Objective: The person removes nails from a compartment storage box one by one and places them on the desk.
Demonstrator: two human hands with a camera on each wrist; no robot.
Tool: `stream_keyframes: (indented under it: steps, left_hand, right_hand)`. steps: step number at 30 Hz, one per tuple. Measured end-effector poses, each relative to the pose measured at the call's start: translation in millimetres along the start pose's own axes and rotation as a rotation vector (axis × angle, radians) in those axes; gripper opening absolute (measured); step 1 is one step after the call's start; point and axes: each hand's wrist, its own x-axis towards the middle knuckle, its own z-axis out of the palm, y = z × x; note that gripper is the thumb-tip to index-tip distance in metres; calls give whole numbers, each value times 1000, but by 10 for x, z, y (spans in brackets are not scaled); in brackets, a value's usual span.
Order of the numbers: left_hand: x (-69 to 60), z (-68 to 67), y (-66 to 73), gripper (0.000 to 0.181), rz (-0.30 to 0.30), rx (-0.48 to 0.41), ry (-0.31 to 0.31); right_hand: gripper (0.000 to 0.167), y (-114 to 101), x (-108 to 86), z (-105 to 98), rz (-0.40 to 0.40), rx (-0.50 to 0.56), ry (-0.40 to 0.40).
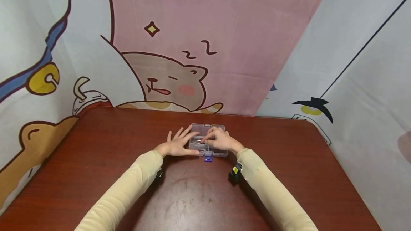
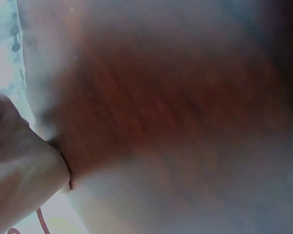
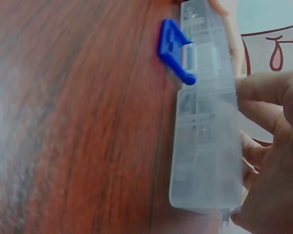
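A clear plastic compartment box (image 1: pixel 193 146) lies on the table, its blue latch (image 1: pixel 208 158) swung outward at the front. The right wrist view shows the box's side wall (image 3: pixel 205 161) and the blue latch (image 3: pixel 171 48) close up. Thin metal pieces (image 1: pixel 201 150) lie in the left compartments. My left hand (image 1: pixel 176 147) spreads its fingers along the box's left side, thumb at the front edge. Over the box, my right hand (image 1: pixel 221 140) bends its fingers down into a compartment, thumb and forefinger close together. Whether they pinch a small piece is too small to tell.
The brown wooden table (image 1: pixel 192 195) extends around the box on all sides. Behind it hangs a cloth backdrop (image 1: pixel 244 45) with cartoon animals. A dark wrist device (image 1: pixel 235 174) sits under the right sleeve. The left wrist view is mostly blurred tabletop.
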Motion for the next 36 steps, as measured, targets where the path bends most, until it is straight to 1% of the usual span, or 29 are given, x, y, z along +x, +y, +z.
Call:
stream_keyframes:
  steps: [3,9,13,18,25,31,36]
  left_hand:
    - [1,3,-6,87,-1,10,4]
    - [-7,7,5,84,-10,20,1]
    - [-5,9,8,84,-9,28,8]
    - [-10,14,12,83,-8,34,16]
    - [-2,14,5,84,-4,23,14]
    - [21,5,16,86,-8,34,0]
    - [4,8,20,85,-12,30,0]
  right_hand:
    - [18,-1,-20,-8,7,12,-14]
    - [18,-17,-52,-22,49,43,-27]
    - [15,-4,-53,-20,54,77,-15]
    - [10,16,-52,6,71,133,27]
    - [9,32,-69,52,48,132,124]
    - [7,32,-79,54,46,223,207]
    - [10,40,-75,61,36,254,212]
